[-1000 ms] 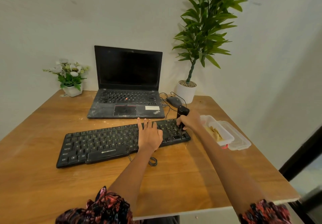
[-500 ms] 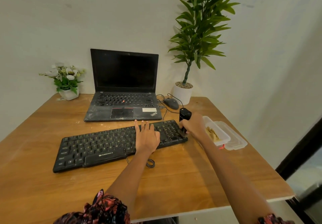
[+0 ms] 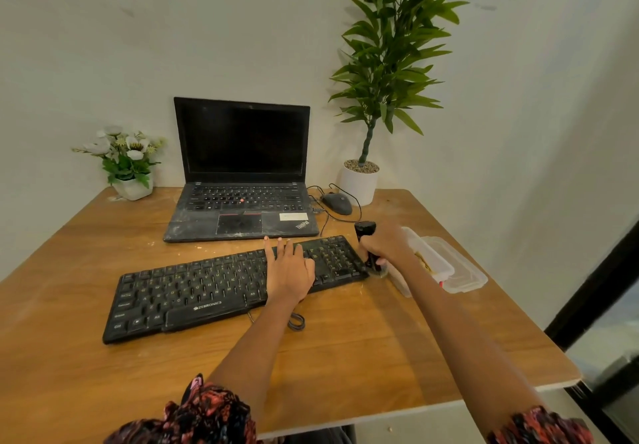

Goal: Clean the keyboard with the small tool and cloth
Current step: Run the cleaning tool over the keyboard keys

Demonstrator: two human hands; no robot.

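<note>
The long black plastic keyboard with pale lettering (image 3: 228, 286) lies slanted across the middle of the brown wooden table (image 3: 345, 367), its right end farther from the viewer than its left. The left hand (image 3: 289, 271) rests flat on the right-centre keys, fingers straight and slightly spread, gripping nothing. The right hand (image 3: 385, 245) is wrapped around the small black cylindrical cleaning tool (image 3: 367, 241), held upright with its lower end at the right edge of the keyboard; the exact contact point is hidden by the fingers. Just right of that hand stands a clear plastic container (image 3: 430, 264) with yellowish contents, and its clear lid (image 3: 463, 272) lies beside it. Behind the keyboard sits an open, dusty black laptop (image 3: 242, 174) with a dark screen. A dark corded mouse (image 3: 337, 202), a tall green plant in a white pot (image 3: 359, 182) and a small white flower pot (image 3: 133, 186) stand along the rear edge.
</note>
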